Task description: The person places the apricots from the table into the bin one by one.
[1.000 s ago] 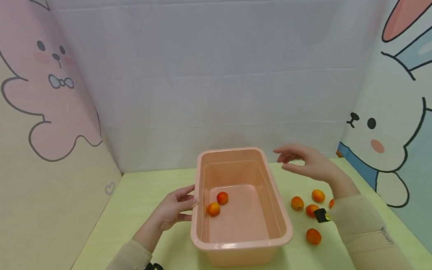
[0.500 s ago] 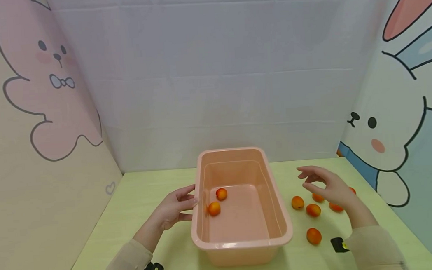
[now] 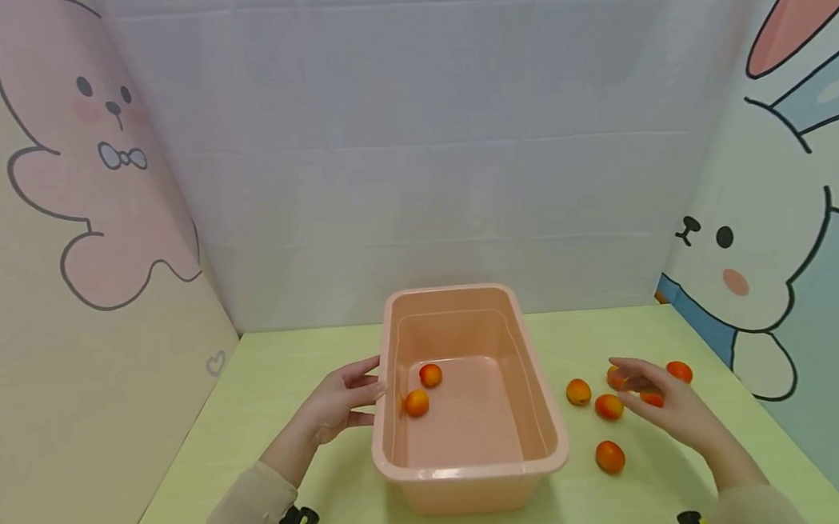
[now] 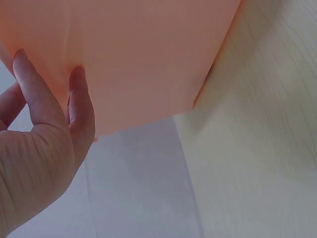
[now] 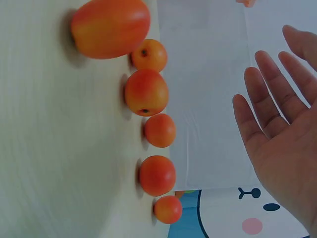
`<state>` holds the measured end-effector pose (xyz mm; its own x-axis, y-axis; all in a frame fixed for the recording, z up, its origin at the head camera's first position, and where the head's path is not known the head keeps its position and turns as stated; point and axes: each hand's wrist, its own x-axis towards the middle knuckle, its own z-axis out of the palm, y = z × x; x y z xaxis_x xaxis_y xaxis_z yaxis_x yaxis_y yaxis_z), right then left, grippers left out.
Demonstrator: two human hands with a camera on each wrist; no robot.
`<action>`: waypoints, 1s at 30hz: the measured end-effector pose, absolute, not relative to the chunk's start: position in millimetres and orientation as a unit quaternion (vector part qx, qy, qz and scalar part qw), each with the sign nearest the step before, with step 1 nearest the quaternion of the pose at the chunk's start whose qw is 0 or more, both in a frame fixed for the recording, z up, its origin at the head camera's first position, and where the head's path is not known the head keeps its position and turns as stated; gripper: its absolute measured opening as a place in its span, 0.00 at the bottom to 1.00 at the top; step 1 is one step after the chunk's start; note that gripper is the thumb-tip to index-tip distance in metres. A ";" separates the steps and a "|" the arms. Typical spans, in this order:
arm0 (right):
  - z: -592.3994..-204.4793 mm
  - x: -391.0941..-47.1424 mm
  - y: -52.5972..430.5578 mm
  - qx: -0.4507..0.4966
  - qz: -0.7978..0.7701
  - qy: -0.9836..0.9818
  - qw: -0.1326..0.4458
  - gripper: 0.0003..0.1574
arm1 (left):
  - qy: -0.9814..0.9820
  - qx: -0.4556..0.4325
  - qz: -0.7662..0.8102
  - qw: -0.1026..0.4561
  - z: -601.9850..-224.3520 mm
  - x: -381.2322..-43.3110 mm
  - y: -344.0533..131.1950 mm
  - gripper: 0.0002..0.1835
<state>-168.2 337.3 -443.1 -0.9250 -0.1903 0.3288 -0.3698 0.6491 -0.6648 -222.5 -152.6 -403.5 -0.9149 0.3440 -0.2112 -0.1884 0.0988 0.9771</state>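
A peach-coloured plastic basin stands on the table with two small, round orange-red fruits inside, near its left wall. On its left side, my left hand touches the rim and outer wall with nearly straight fingers; in the left wrist view, fingers lie against the basin's wall. My right hand holds nothing and hovers over loose fruits right of the basin, hiding parts of some. Its fingers are spread and slightly bent in the right wrist view, apart from the fruits.
One fruit lies nearer the front, another close to the basin's right side. The pale yellow-green table ends at a white back sheet. Side panels carry a pink cartoon animal and a white rabbit.
My right hand has moved right, toward me and down, from beside the basin's far right rim to over the loose fruits. The left hand and basin have stayed in place.
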 end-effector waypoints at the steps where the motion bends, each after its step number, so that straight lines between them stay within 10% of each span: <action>1: -445.6 -166.2 338.6 0.152 0.390 -0.901 0.112 0.30 | 0.713 0.054 0.670 0.200 -403.6 -222.7 -152.6 0.36; 30: -504.7 -148.5 351.0 0.225 0.427 -0.875 -0.046 0.42 | 0.709 0.065 0.673 0.201 -403.9 -222.5 -153.3 0.36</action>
<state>-148.5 351.0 -504.7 -0.8947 -0.4328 0.1110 -0.3539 0.5349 -0.7672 -222.5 -153.3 -403.9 -0.9106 0.3634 -0.1970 -0.1781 0.0851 0.9803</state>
